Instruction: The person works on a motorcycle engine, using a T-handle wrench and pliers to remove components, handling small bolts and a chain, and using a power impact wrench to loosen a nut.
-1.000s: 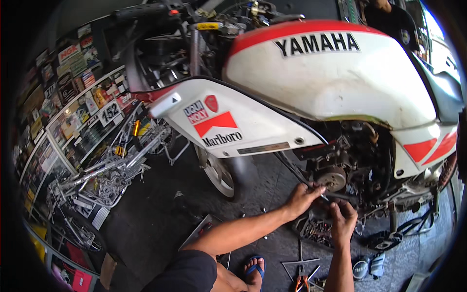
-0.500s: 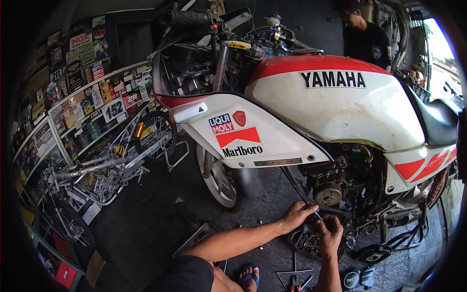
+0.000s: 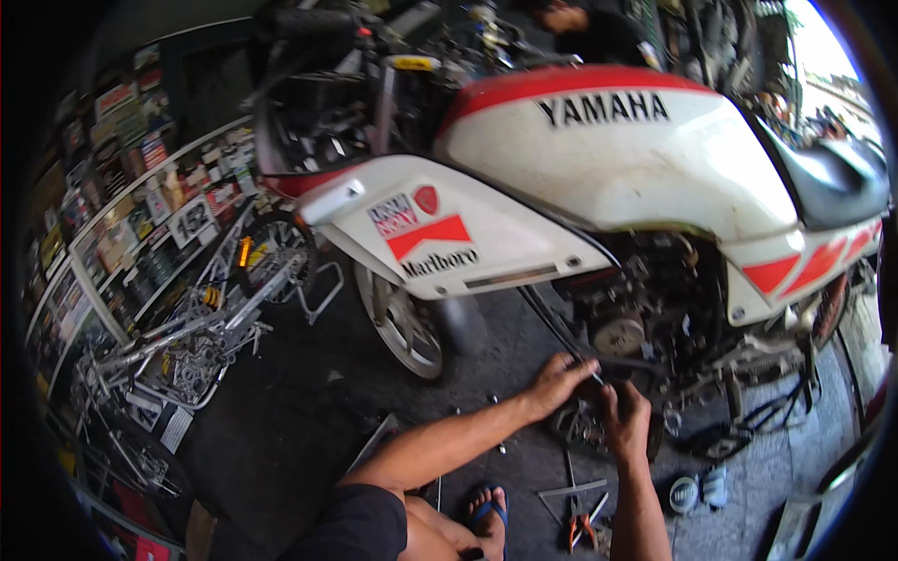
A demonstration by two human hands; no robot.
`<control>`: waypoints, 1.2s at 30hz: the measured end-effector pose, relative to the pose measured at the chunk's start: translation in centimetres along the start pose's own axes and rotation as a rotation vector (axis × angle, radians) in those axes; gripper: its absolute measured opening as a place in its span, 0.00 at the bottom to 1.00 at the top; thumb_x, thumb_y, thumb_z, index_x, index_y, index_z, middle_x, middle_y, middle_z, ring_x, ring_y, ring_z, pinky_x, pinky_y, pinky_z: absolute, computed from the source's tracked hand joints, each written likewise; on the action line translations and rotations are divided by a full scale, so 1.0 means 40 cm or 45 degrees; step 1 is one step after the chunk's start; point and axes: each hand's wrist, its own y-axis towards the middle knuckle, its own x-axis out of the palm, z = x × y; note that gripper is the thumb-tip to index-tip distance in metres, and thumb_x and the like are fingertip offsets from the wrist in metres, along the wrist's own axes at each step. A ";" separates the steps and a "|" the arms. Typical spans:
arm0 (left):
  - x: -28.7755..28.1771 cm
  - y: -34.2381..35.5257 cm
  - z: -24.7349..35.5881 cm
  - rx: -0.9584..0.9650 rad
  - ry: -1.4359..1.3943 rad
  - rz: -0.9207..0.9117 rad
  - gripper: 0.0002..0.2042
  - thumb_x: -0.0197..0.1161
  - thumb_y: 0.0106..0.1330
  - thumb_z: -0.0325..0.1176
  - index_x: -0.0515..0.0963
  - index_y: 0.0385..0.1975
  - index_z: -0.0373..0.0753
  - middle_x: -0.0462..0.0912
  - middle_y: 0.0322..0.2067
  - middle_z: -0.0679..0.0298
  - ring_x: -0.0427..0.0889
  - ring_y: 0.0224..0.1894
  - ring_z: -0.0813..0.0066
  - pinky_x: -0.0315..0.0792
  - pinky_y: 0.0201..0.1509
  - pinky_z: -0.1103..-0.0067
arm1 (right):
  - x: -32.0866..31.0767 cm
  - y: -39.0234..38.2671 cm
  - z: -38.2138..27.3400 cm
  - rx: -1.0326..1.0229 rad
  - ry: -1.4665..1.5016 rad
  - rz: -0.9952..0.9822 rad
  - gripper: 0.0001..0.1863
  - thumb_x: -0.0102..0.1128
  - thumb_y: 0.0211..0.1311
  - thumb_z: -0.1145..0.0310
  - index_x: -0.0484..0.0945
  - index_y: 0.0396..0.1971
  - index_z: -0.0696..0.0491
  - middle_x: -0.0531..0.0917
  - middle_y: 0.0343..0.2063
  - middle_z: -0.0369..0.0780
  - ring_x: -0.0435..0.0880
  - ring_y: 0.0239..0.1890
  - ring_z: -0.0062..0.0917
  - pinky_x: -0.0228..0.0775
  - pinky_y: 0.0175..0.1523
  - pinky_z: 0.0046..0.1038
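Observation:
Both my hands meet low beside the exposed engine [image 3: 617, 334] of a red and white motorcycle [image 3: 599, 150]. My left hand [image 3: 558, 381] is closed in a pinch at the top of a thin, shiny metal rod [image 3: 597, 377]. At its lower end, the curled fingers and thumb of my right hand [image 3: 628, 417] close on the same piece. Its exact kind is too small and blurred to make out. Beneath the hands, a dark container of small metal parts [image 3: 582, 428] is partly hidden by them.
On the floor lie a T-handle wrench [image 3: 572, 490], orange-handled pliers [image 3: 581, 529] and a round cover [image 3: 684, 494]. A tray [image 3: 372, 441] sits behind my left forearm. At left, a stripped motorcycle frame [image 3: 201, 341] stands before stocked shelves [image 3: 131, 224]. Beyond the tank is another person [image 3: 599, 35].
The view has shifted, so the motorcycle sits further left and higher. My hands stay together near the engine, the right one more curled. The other person has moved left and leans lower.

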 end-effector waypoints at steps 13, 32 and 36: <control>-0.015 0.001 0.000 -0.117 -0.130 0.057 0.10 0.59 0.70 0.38 0.78 0.35 0.37 0.80 0.29 0.69 0.77 0.29 0.83 0.74 0.32 0.84 | -0.001 -0.028 0.085 0.326 -0.044 -0.396 0.14 0.51 0.61 0.66 0.75 0.40 0.60 0.74 0.38 0.50 0.76 0.43 0.47 0.67 0.48 0.36; -0.092 -0.015 -0.004 -0.134 0.027 0.130 0.09 0.58 0.70 0.36 0.78 0.35 0.36 0.79 0.28 0.66 0.78 0.28 0.79 0.75 0.31 0.80 | 0.107 -0.034 0.097 0.447 0.164 -0.130 0.14 0.58 0.66 0.63 0.78 0.35 0.62 0.81 0.25 0.49 0.81 0.30 0.35 0.70 0.38 0.34; -0.081 -0.035 0.057 -0.425 0.689 0.060 0.21 0.56 0.70 0.49 0.81 0.33 0.34 0.81 0.22 0.65 0.79 0.24 0.80 0.74 0.30 0.80 | 0.110 -0.065 0.134 0.441 0.290 -0.138 0.13 0.58 0.67 0.65 0.78 0.34 0.62 0.81 0.25 0.43 0.76 0.29 0.23 0.69 0.36 0.29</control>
